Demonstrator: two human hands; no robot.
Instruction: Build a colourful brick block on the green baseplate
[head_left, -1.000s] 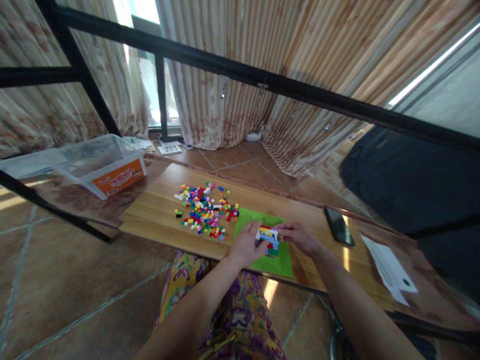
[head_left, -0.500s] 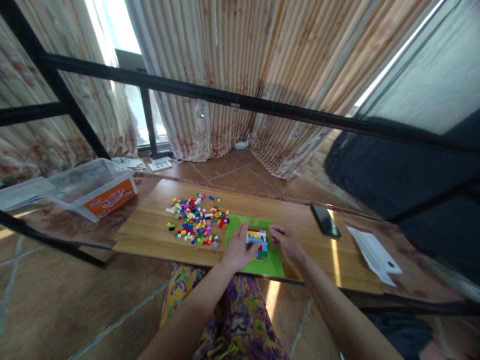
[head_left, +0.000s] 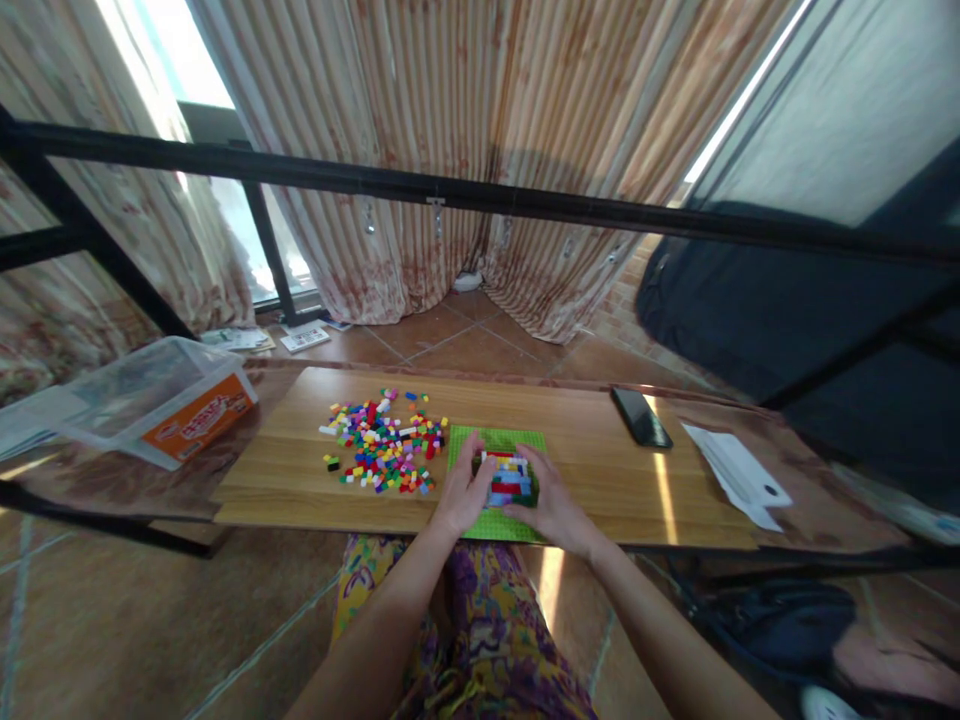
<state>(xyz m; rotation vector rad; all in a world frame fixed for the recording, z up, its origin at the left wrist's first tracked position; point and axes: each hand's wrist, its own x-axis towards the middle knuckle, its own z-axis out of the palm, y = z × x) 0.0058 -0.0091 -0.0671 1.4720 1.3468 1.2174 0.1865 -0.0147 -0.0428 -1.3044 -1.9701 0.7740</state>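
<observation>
I see striped curtains (head_left: 465, 150) hanging well beyond my left hand (head_left: 463, 496), a bright window (head_left: 172, 70) far to its left, terracotta floor tiles (head_left: 150, 630) below, and a wooden table (head_left: 585, 480) under it.

On the wooden desk (head_left: 315, 480) both hands press against a small multicoloured brick build (head_left: 505, 478) that stands on a green baseplate (head_left: 499, 440): the left hand (head_left: 466, 492) touches it at 9 o'clock and the right hand (head_left: 546, 500) at 3 o'clock, with fingers curled around its sides. A heap of loose coloured bricks (head_left: 382, 447) lies at 9 o'clock from the baseplate, just beside it. A dark phone (head_left: 640, 416) lies at 2 o'clock, a white paper (head_left: 739, 474) at 3 o'clock, and a clear plastic box (head_left: 154, 397) far at 9 o'clock.
</observation>
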